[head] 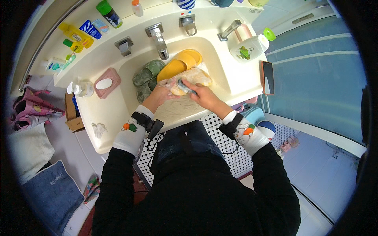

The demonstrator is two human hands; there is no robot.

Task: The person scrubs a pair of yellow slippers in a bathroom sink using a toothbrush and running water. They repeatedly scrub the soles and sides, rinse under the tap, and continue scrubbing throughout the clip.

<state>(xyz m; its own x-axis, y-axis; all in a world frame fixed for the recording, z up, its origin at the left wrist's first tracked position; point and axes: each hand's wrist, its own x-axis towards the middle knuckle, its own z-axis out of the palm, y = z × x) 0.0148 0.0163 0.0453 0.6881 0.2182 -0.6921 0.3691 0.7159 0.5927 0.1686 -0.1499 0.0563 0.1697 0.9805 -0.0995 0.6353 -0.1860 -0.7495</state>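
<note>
My left hand [161, 93] grips the near end of a soapy yellow slipper [196, 77], held over the front of the sink basin [218, 67]. White suds coat much of this slipper. In my right hand [203, 96] is a brush [186, 86] with a dark handle, pressed against the slipper; its bristles are hidden. Just behind, a second yellow slipper [174, 69] lies in the basin under the spout side. To its left rests a pair of green slippers [147, 73], wet with suds and partly overlapping each other.
A chrome faucet [160, 44] reaches over the basin. On the left counter are a pink soap dish [113, 73] with white soap and a pump bottle [84, 89]. An open-capped white bottle [248, 50] and a phone [268, 78] lie at right. Several bottles line the back ledge [124, 32].
</note>
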